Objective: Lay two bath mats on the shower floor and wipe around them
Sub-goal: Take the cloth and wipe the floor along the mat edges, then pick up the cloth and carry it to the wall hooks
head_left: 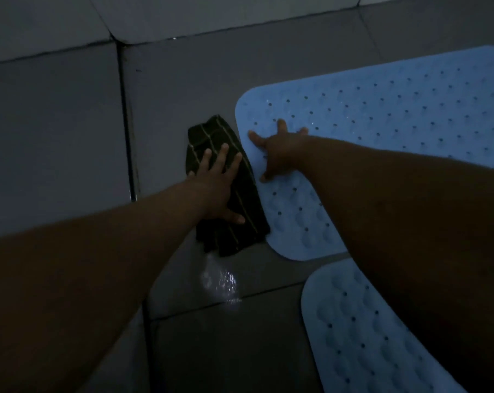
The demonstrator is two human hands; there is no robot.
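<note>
Nearest me at 5 o'clock lies one mat (362, 336) on the floor (183, 89); the second mat (396, 114) lies at 2 o'clock. My right hand (277, 154) presses it, fingers spread. My left hand (216, 188), grip spread flat, holds the cloth (240, 222) down just beside its edge.

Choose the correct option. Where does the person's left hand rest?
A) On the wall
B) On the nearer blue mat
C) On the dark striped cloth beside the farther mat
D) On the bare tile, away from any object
C: the left hand lies flat with spread fingers on the dark striped cloth, next to the farther blue mat, where the right hand presses.
</note>
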